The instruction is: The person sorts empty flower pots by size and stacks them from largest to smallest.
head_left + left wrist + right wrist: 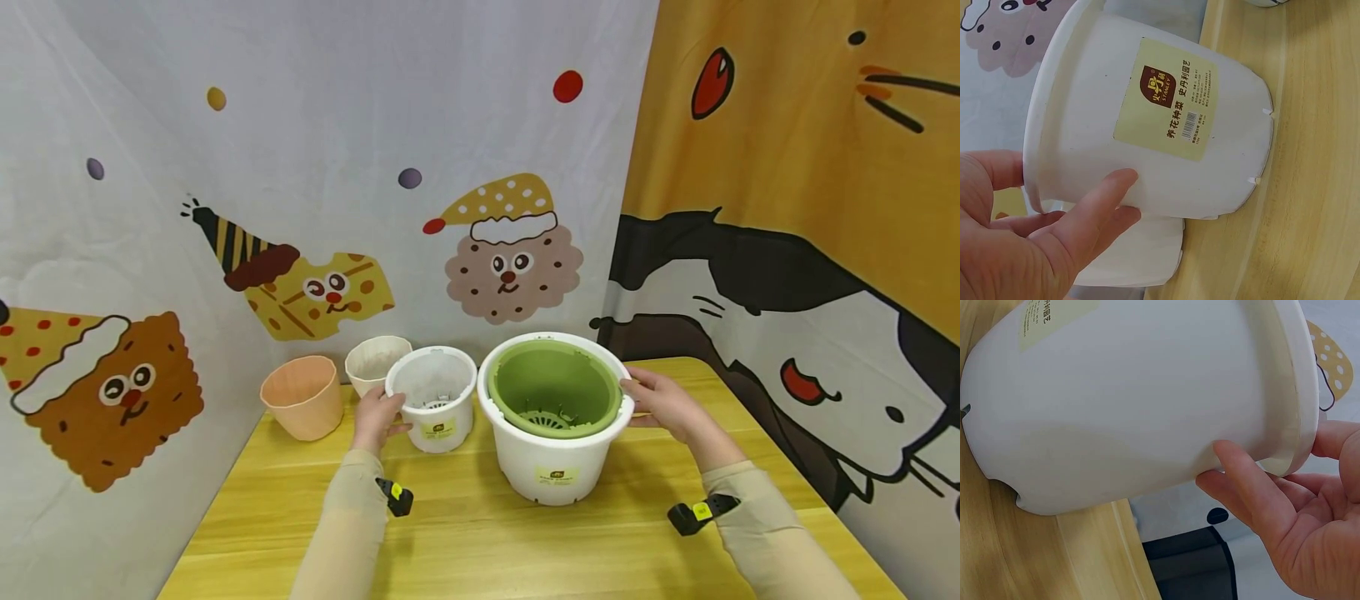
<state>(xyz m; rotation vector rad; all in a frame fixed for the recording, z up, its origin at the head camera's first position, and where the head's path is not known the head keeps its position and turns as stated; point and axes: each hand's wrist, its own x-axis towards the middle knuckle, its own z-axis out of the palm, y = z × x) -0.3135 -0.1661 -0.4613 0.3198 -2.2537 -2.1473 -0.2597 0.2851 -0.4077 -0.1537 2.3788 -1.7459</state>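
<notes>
In the head view my left hand [372,422] is at the left side of a small white flowerpot [462,417]. The left wrist view shows that hand [1041,240] gripping this pot's rim, with fingertips against its wall below. My right hand [667,406] holds the right rim of a larger white flowerpot [517,458], its thumb at the lip and fingers beneath. A green flowerpot [551,375] with a slotted bottom sits inside the larger white one. Both white pots stand upright side by side and carry a pale yellow label [1166,100].
Behind the small white pot, to its left, stands a cream pot [377,358], and a peach pot [306,417] is at the table's left edge. Printed cloth [315,125] hangs behind the wooden table [480,550]. Each wrist wears a small black camera [690,517].
</notes>
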